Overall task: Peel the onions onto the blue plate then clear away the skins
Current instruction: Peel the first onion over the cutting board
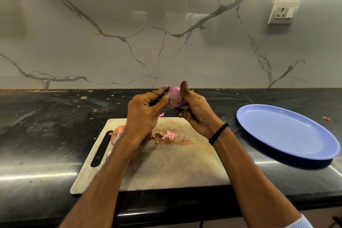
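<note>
Head view, left hand [144, 114], right hand [197, 112], fingers [159, 92] curled round onion [175, 98], black counter [46, 127], marble wall [129, 24]

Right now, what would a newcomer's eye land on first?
A glossy pink onion, held between left hand and right hand above the cutting board, centre frame. To the right, the blue plate sits bare on the black counter; pink skins litter the board.

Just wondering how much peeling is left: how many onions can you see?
2. One onion is in the right hand; a second onion lies on the board, behind the left forearm. A pink shape nearer may be a third, mostly hidden.
</note>
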The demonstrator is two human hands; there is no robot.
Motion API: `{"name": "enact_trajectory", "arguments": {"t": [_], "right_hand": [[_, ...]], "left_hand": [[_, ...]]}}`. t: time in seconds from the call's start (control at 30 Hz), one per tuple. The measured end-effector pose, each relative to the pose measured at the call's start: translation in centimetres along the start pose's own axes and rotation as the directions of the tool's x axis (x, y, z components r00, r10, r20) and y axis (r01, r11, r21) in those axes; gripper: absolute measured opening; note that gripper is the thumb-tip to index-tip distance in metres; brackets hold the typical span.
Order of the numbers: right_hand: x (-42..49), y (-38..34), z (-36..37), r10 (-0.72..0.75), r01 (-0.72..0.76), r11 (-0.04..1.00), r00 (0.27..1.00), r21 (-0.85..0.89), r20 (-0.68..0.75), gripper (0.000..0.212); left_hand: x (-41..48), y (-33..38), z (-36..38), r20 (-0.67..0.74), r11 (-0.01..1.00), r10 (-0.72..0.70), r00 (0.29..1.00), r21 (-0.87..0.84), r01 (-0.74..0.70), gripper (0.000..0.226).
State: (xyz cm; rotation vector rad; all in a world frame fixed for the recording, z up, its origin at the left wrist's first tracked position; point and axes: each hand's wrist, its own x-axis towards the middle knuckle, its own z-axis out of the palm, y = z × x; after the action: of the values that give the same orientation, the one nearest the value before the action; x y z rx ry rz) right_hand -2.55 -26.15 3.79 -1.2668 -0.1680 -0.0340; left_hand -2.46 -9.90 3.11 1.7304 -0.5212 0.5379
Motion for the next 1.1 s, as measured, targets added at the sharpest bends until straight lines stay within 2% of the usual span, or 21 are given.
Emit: {"name": "enact_trajectory", "arguments": {"t": [0.13, 0.3, 0.47, 0.63, 0.9, 1.1], "right_hand": [[-0.16, -0.18, 0.05, 0.013, -0.013, 1.0, 0.999, 0.004, 0.03, 0.06], [-0.64, -0.15, -0.05, 0.005, -0.014, 0.997, 0.994, 0.082, 0.106, 0.035], [-0.27, 0.0, -0.16, -0.006, 0.004, 0.999, 1.0, 0.041, 0.03, 0.037], [-0.02, -0.27, -0.09, -0.013, 0.013, 1.0, 1.0, 0.024, 0.007, 0.059], [0.08, -0.08, 0.06, 0.0, 0.0, 1.0, 1.0, 0.02, 0.007, 0.056], [0.16, -0.02, 0.05, 0.012, -0.012, 1.0, 1.0, 0.01, 0.004, 0.058]], "left_hand": [[-0.05, 0.11, -0.05, -0.017, 0.999, 0.008, 1.0, 0.031, -0.008, 0.048], [0.24, -0.51, -0.48, -0.116, 0.987, 0.083, 0.99, 0.146, -0.066, 0.032], [0.29, -0.66, -0.27, -0.058, 0.966, 0.195, 0.979, 0.186, -0.181, 0.036], [0.25, -0.65, -0.19, -0.02, 0.966, 0.185, 0.983, 0.186, -0.178, 0.037], [0.2, -0.22, -0.45, -0.076, 0.956, 0.24, 0.968, 0.194, -0.222, 0.03], [0.18, -0.43, -0.38, -0.014, 0.886, 0.365, 0.931, 0.313, -0.343, 0.026]]}}
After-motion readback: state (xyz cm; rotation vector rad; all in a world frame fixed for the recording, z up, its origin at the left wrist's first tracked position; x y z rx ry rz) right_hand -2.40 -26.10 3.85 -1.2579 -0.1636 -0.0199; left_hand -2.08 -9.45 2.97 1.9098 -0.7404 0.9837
